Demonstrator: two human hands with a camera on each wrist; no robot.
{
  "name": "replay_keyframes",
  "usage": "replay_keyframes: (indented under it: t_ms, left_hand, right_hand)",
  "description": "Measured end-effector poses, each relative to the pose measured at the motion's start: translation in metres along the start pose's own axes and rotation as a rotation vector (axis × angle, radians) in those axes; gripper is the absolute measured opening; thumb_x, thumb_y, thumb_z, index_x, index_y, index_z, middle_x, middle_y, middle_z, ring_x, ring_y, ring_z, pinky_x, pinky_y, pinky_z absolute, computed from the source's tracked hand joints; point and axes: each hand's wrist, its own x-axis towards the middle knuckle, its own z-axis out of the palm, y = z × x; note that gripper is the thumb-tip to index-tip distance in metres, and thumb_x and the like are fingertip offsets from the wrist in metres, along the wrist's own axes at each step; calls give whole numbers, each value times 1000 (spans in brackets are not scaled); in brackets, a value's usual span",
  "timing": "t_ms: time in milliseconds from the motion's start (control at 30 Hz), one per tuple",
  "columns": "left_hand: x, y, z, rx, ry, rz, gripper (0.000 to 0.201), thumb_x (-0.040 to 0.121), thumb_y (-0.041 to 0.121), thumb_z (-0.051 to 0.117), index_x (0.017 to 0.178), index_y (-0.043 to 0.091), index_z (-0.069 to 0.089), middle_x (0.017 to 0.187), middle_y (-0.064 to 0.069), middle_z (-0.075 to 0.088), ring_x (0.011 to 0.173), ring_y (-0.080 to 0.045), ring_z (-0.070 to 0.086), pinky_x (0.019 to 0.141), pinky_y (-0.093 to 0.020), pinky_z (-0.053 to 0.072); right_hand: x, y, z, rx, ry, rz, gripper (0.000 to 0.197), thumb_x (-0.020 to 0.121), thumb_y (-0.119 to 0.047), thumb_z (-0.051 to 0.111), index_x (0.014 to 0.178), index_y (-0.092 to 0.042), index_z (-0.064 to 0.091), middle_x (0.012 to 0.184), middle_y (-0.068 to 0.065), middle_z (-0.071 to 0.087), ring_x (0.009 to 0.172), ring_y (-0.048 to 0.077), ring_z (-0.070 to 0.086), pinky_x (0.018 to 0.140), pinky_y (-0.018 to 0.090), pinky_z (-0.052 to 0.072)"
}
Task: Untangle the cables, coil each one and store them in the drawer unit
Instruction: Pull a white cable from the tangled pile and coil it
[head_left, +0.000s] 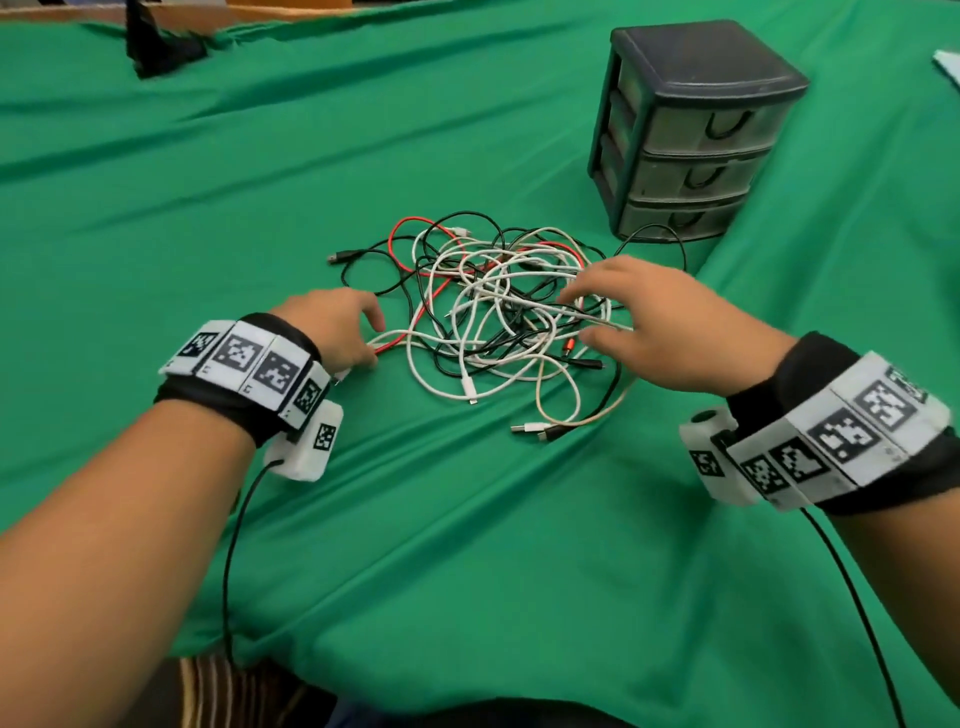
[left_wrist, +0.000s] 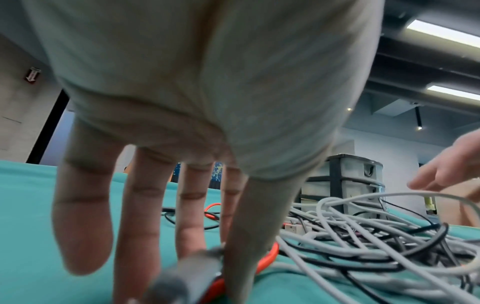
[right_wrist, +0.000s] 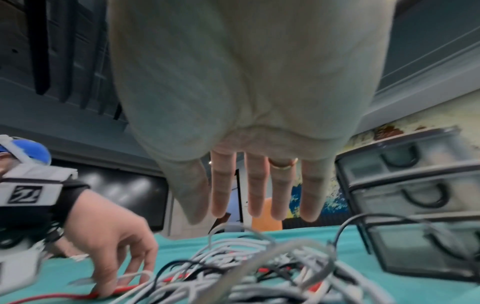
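**Two hands at a knot of cables, drawers closed behind**

Several cables (head_left: 493, 312) lie knotted in one heap on the green cloth (head_left: 415, 545): white, black, red and a beige one, all crossing one another; plug ends stick out at the near edge and at the far left. The drawer unit (head_left: 691, 135) stands just behind the heap to the right, dark-framed, with three clear drawers, all pushed in; one black loop of the heap reaches its base.

From the head camera the left hand (head_left: 332, 327) sits at the heap's left edge, fingertips down on the cloth where a red cable (head_left: 387, 345) and a white one run out; whether it pinches them cannot be told from there. The left wrist camera settles part of it: thumb and fingers reach down straight round the red cable and a grey plug (left_wrist: 192, 267) lying close to the lens, touching them, fingers not curled; the picture is blurred at that point. The right wrist camera shows the same hand from the side, its fingertips pressing the red cable flat to the cloth.

The right hand (head_left: 660, 322) hangs over the heap's right side, fingers spread wide; in the head view a white strand (head_left: 530, 301) passes under its fingertips; the right wrist camera shows its fingers straight, clear above the cables, holding nothing, with a ring (right_wrist: 283, 164) on one finger.
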Motion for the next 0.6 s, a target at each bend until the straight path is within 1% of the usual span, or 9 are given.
replay_keyframes:
  t_ms: [100, 167, 233, 300, 333, 367, 433, 533, 600]
  left_hand:
    - [-1, 6, -2, 26, 3, 31, 25, 78, 22, 80, 97, 29, 66, 81, 1, 70, 81, -22, 67, 76, -30, 52]
    - [-2, 10, -5, 10, 3, 51, 16, 80, 20, 78, 92, 26, 69, 69, 2, 70, 76, -20, 69, 75, -30, 54]
    - [-3, 14, -8, -24, 18, 83, 8, 82, 21, 76, 88, 24, 72, 60, 3, 69, 68, -17, 67, 68, -27, 52]
    - [-5, 19, -10, -53, 26, 120, 4, 83, 24, 75, 87, 23, 73, 57, 5, 66, 65, -15, 64, 63, -26, 46]
    - [-7, 23, -12, -61, 33, 137, 4, 84, 24, 74, 88, 23, 73, 59, 5, 66, 65, -15, 63, 64, -26, 44]
    - [-8, 26, -14, -79, 41, 151, 3, 86, 24, 73, 88, 22, 72, 62, 4, 66, 65, -16, 62, 65, -26, 44]
    - [-11, 34, -17, -164, 63, 185, 5, 89, 23, 71, 85, 20, 69, 69, -2, 70, 62, -17, 68, 61, -25, 48]
    - [-17, 47, -26, -342, 122, 239, 8, 92, 19, 66, 84, 17, 66, 79, -6, 72, 55, -20, 70, 50, -26, 54]
    - [-23, 58, -35, -473, 155, 278, 8, 95, 18, 62, 87, 19, 64, 79, -6, 71, 48, -21, 68, 44, -26, 52]
  right_hand:
    - [8, -7, 16, -14, -61, -53, 43, 91, -38, 63, 132, -33, 54, 137, -6, 52, 127, 17, 49, 109, 39, 39]
    - [11, -7, 22, -38, -134, -24, 58, 89, -47, 64, 142, -36, 43, 144, -7, 46, 131, 17, 47, 110, 42, 39]
    - [11, -5, 28, -122, -215, 23, 79, 84, -57, 66, 150, -39, 28, 150, -5, 41, 132, 21, 47, 109, 42, 40]
    - [11, -4, 34, -280, -269, 64, 97, 75, -66, 70, 152, -41, 17, 148, 0, 42, 129, 28, 50, 105, 44, 42]
    - [13, -3, 35, -325, -269, 83, 99, 72, -66, 72, 151, -43, 17, 143, 3, 45, 124, 30, 52, 103, 44, 44]
    - [15, -3, 36, -316, -255, 108, 95, 71, -62, 74, 148, -43, 22, 135, 4, 48, 117, 31, 55, 98, 43, 46]
    - [20, -1, 35, -214, -217, 139, 73, 74, -44, 76, 136, -40, 38, 111, 2, 56, 98, 28, 59, 82, 37, 50]
    - [19, -3, 26, -57, -152, 134, 45, 74, -23, 71, 115, -32, 55, 74, -6, 56, 70, 17, 53, 62, 29, 44]
    - [16, -4, 15, 29, -50, 103, 31, 73, -16, 70, 101, -27, 63, 64, -6, 53, 61, 12, 48, 59, 29, 37]
